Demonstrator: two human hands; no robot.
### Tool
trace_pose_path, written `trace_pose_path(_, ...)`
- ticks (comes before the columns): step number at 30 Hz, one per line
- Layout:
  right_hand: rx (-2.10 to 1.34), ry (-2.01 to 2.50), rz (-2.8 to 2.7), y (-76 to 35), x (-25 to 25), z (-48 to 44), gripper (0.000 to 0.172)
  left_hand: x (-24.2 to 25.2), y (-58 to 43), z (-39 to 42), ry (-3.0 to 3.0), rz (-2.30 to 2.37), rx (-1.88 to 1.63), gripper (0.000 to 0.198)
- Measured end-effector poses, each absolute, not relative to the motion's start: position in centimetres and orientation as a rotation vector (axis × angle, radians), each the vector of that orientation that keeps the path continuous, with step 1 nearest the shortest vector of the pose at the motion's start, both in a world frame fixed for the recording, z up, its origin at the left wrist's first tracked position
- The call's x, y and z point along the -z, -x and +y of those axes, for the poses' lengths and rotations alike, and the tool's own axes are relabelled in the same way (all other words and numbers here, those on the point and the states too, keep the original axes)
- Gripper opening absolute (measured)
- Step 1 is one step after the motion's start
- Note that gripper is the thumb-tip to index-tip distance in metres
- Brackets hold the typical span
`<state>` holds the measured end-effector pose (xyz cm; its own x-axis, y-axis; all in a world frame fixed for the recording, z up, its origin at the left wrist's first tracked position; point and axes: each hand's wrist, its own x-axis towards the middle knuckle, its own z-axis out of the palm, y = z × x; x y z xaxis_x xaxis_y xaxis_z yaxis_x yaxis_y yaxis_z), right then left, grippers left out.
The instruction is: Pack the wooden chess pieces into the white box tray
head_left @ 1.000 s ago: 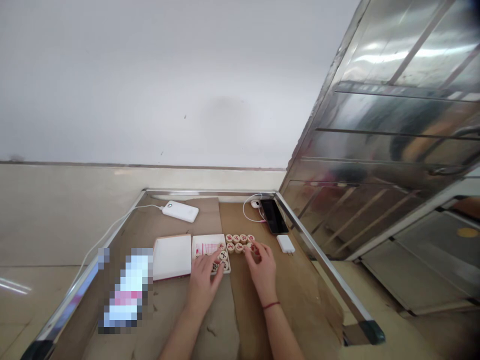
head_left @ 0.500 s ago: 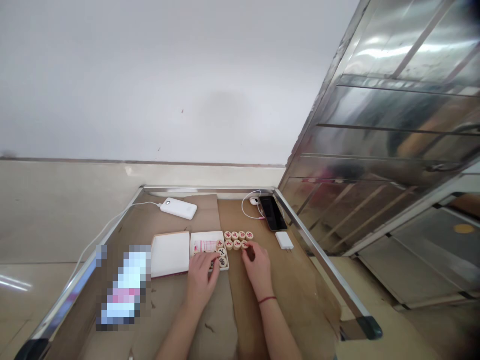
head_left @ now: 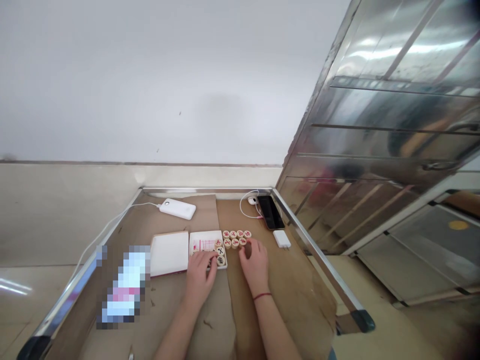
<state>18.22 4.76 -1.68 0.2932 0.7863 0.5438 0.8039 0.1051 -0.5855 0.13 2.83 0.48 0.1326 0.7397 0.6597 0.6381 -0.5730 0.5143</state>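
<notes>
A small white tray [head_left: 202, 239] lies on the brown table top and holds several round wooden chess pieces [head_left: 220, 251]. Two rows of the same pieces [head_left: 236, 238] sit on the table just right of the tray. My left hand [head_left: 200, 276] rests on the tray's near part, fingers curled on the pieces there. My right hand [head_left: 255, 260] is beside the rows, fingertips pinched at the piece on the near row's right end. A red cord circles that wrist.
A white lid [head_left: 169, 253] lies left of the tray. A white power bank [head_left: 177, 208] with cable, a black phone [head_left: 269, 212] and a white charger [head_left: 281, 238] lie farther back. A metal rail [head_left: 318, 260] frames the table; a steel door stands at right.
My right hand has drawn back slightly from the rows and closed its fingers. My left hand has slid a little toward me on the tray. The view shifted slightly.
</notes>
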Motion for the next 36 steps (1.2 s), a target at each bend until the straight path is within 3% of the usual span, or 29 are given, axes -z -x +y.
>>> trace_pose_path(5,-0.147,1.492,-1.678,-16.6,0.4,3.4,0.024,-1.4,0.1,4.4,-2.295,1.575,-1.312,0.024)
trace_pose_path(9,-0.236,1.515,-1.904,-15.6,-0.4,2.8,0.055,-2.6,-0.5,6.8,-2.308,1.889,-0.682,0.029)
trace_pose_path(11,-0.227,1.51,-1.968,-15.4,-0.4,2.9,0.06,-3.1,-1.0,7.7,-2.322,1.9,-0.559,0.029)
trace_pose_path(21,-0.318,1.458,-2.039,-15.4,-0.7,2.8,0.063,-3.3,-2.0,7.8,-2.351,1.821,-0.524,0.026)
trace_pose_path(27,-0.256,1.401,-1.848,-15.8,-0.1,3.0,0.049,-3.8,-1.6,7.8,-2.327,1.708,-0.685,0.022)
trace_pose_path(33,-0.124,1.211,-1.742,-15.9,0.3,3.1,0.03,-3.6,-1.5,5.1,-2.254,1.152,-1.022,0.024)
trace_pose_path(36,-0.053,1.215,-1.711,-16.0,0.4,3.1,0.025,-2.4,-1.2,4.2,-2.219,1.205,-1.195,0.022)
